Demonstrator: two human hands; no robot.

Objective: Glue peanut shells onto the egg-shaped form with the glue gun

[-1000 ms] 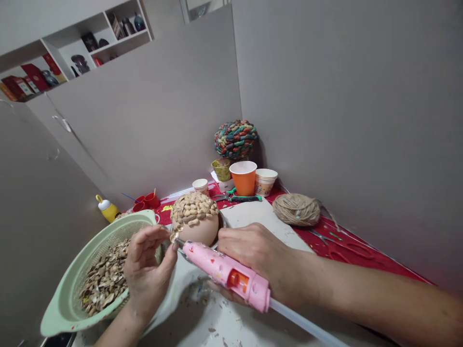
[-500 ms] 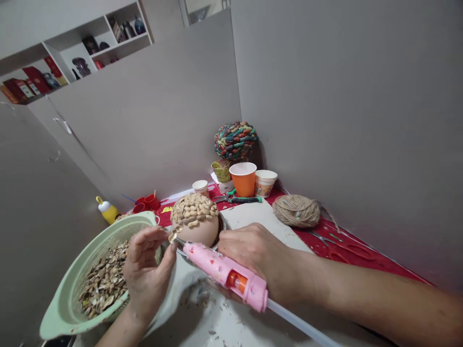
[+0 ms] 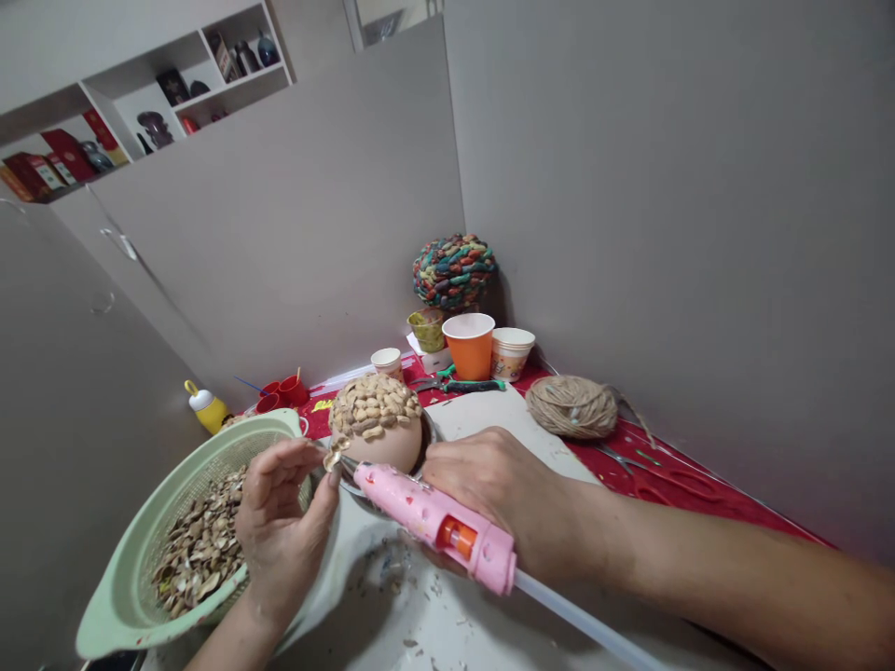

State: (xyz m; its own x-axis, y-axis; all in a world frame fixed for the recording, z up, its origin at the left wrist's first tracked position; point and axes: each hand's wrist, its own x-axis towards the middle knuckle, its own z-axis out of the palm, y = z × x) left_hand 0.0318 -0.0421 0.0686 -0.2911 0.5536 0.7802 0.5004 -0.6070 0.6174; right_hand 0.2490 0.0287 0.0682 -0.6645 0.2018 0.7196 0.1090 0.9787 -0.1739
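Between the thumb and fingertips of my left hand (image 3: 286,522) is a peanut shell half (image 3: 337,455), its hollow side showing. My right hand (image 3: 489,494) is wrapped round a pink hot glue gun (image 3: 433,527), with a clear glue stick (image 3: 587,620) sticking out of its back end. The gun's nozzle points at the shell, close to it. Just beyond both hands, a pale ball (image 3: 392,450) sits in a metal bowl (image 3: 432,438); peanut shells (image 3: 374,403) cover its upper part, while the lower part shows smooth surface.
A green colander (image 3: 116,596) full of shells stands at the left. Behind are green-handled pliers (image 3: 475,385), an orange cup (image 3: 470,349), paper cups (image 3: 514,354) and a colourful shell-covered ball (image 3: 454,270). Twine (image 3: 573,407) and red scissors (image 3: 671,485) lie right. Shell bits litter the board.
The glue gun's tip has drawn slightly back from the shell. My left hand keeps its pinch on the shell, and the ball stays put.
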